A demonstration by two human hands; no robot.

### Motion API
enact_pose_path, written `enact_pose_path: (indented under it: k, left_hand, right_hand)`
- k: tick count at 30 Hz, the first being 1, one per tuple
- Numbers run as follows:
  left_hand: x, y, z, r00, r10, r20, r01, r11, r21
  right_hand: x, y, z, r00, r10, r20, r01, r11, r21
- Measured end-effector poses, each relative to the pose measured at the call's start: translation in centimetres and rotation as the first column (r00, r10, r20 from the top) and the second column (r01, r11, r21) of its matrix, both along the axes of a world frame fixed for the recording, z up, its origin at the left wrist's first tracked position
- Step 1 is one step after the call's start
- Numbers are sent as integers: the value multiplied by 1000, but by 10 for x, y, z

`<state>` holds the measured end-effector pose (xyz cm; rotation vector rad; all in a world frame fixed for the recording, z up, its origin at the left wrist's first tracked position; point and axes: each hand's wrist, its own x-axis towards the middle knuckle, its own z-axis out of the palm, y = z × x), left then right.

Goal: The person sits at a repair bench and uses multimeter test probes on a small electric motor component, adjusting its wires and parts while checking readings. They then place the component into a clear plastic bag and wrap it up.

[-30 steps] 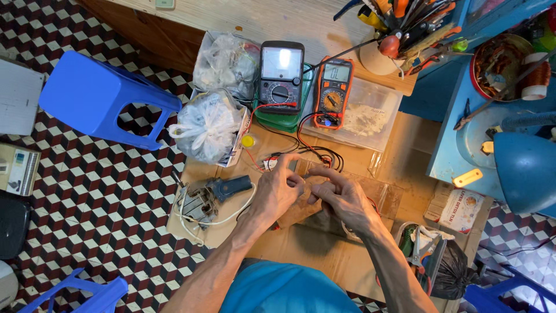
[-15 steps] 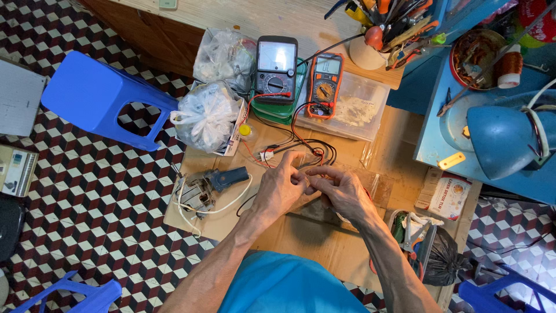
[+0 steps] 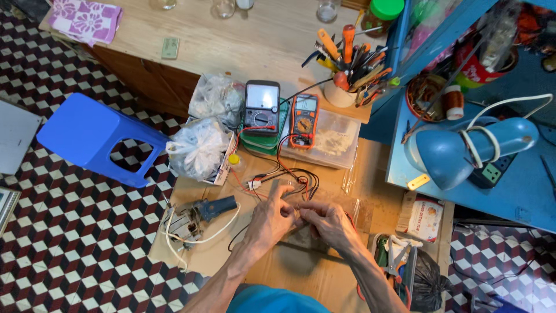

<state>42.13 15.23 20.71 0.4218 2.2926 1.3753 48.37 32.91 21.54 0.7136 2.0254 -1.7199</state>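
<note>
Head view: left hand (image 3: pixel 271 217) and right hand (image 3: pixel 328 221) pinch wires (image 3: pixel 296 204).

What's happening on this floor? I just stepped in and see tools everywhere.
A person sits over a sheet of cardboard, the left hand and right hand meeting over something small that the fingers hide, among red and black wires. Above the wires lie a grey multimeter and an orange multimeter. A blue-handled tool lies left of the hands, untouched.
</note>
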Motion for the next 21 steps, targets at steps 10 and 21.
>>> enact_pose_path:
  k: [10, 21]
  left_hand:
    - [8, 13, 11, 999, -18, 30, 20, 997, -68]
    - [9, 18, 9, 998, -44, 37, 47, 995, -82]
  right_hand:
    - [12, 10, 1, 999, 3, -40, -3, 1000, -4]
    - [13, 14, 11, 1000, 17, -26, -18, 1000, -12]
